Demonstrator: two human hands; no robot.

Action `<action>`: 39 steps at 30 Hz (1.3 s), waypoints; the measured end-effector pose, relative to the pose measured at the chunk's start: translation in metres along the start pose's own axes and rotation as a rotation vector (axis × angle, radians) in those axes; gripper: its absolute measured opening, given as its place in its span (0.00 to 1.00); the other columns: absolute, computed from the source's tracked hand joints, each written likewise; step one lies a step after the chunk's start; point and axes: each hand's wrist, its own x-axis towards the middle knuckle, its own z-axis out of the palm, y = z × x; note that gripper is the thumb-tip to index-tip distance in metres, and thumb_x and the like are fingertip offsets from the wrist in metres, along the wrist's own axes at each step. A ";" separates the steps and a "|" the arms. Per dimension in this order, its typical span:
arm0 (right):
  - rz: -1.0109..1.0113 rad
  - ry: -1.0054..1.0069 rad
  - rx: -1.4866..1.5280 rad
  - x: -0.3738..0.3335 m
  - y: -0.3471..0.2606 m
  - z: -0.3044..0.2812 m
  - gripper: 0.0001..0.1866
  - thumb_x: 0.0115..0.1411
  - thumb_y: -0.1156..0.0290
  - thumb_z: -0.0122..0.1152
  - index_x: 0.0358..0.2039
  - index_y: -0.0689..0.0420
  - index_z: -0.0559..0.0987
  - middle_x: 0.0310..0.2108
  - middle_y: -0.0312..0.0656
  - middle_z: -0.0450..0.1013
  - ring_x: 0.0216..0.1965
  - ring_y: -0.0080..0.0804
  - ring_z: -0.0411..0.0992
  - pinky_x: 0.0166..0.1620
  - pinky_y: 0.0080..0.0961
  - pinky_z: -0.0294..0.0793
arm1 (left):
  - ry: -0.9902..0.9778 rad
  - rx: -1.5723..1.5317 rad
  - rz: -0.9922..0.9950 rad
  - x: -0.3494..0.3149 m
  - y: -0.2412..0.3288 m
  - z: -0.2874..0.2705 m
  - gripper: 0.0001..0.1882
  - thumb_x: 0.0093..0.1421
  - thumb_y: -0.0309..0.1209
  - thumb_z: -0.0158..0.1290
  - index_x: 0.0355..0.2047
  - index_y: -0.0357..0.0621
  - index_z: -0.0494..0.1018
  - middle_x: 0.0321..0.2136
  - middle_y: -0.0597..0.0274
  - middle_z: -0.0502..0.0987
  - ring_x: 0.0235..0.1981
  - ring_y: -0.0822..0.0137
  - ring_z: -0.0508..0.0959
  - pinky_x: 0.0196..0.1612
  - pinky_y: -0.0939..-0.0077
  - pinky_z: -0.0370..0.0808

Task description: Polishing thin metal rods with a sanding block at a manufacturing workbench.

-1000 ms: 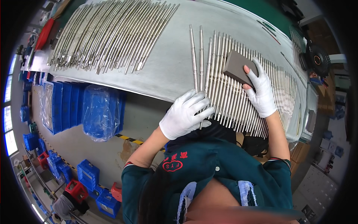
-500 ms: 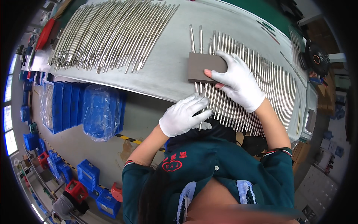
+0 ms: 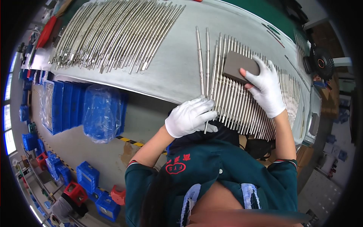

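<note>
My right hand (image 3: 266, 85), in a white glove with bare thumb and fingertip showing, is closed round a grey-brown rectangular block (image 3: 237, 67). The block is tilted above a row of slim metal rods (image 3: 234, 96) lying side by side on the table. My left hand (image 3: 191, 116), also gloved, is closed at the near table edge over the lower ends of two rods (image 3: 208, 62) set apart from the row's left end. Its fingers hide part of those rods, and one rod end sticks out below them.
A larger batch of metal rods (image 3: 117, 36) covers the table's far left. Blue bins (image 3: 68, 108) and a plastic-wrapped blue bin (image 3: 101, 113) stand below the table's left edge. Thin tools (image 3: 274, 34) lie at the back right, near a black fan (image 3: 323, 59).
My right hand has lifted the block off the two separate rods and carried it right, over the row. My left hand has stayed nearly in place on the rod ends.
</note>
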 end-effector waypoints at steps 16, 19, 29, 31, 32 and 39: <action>0.099 0.144 0.112 -0.030 0.009 0.031 0.29 0.55 0.63 0.62 0.59 0.47 0.70 0.59 0.57 0.59 0.52 0.58 0.63 0.57 0.46 0.63 | -0.051 0.320 -0.129 0.004 0.028 -0.026 0.18 0.51 0.31 0.60 0.43 0.46 0.72 0.39 0.56 0.73 0.42 0.54 0.76 0.46 0.60 0.73; 0.090 0.152 0.099 -0.030 0.009 0.031 0.29 0.55 0.62 0.62 0.59 0.47 0.70 0.59 0.57 0.59 0.52 0.58 0.63 0.57 0.46 0.63 | 0.372 -0.147 -0.701 -0.033 0.050 -0.014 0.09 0.59 0.31 0.55 0.38 0.41 0.75 0.28 0.56 0.76 0.30 0.60 0.79 0.33 0.69 0.75; 0.101 0.158 0.099 -0.028 0.006 0.031 0.28 0.56 0.62 0.62 0.58 0.48 0.70 0.59 0.57 0.59 0.52 0.57 0.63 0.57 0.46 0.63 | -0.232 -1.159 -1.139 -0.014 0.044 -0.002 0.21 0.69 0.42 0.44 0.37 0.33 0.77 0.16 0.65 0.73 0.16 0.76 0.72 0.21 0.83 0.71; 0.097 0.159 0.087 -0.029 0.007 0.032 0.29 0.56 0.62 0.62 0.59 0.48 0.70 0.60 0.56 0.59 0.52 0.57 0.63 0.57 0.46 0.63 | -0.256 -1.159 -1.235 -0.011 0.045 -0.004 0.20 0.67 0.43 0.48 0.32 0.36 0.77 0.15 0.66 0.72 0.16 0.76 0.72 0.21 0.82 0.70; 0.097 0.159 0.086 -0.029 0.007 0.032 0.29 0.56 0.62 0.62 0.59 0.48 0.70 0.60 0.56 0.59 0.52 0.57 0.63 0.57 0.46 0.63 | -0.257 -1.159 -1.235 -0.011 0.045 -0.002 0.20 0.67 0.43 0.48 0.32 0.36 0.77 0.15 0.66 0.72 0.16 0.76 0.72 0.21 0.82 0.70; 0.089 0.170 0.097 -0.030 0.007 0.033 0.29 0.56 0.62 0.62 0.59 0.47 0.69 0.60 0.56 0.59 0.53 0.57 0.63 0.57 0.46 0.63 | -0.230 -0.995 -1.284 -0.010 0.054 0.003 0.19 0.62 0.41 0.56 0.22 0.39 0.73 0.13 0.64 0.72 0.14 0.74 0.73 0.20 0.79 0.69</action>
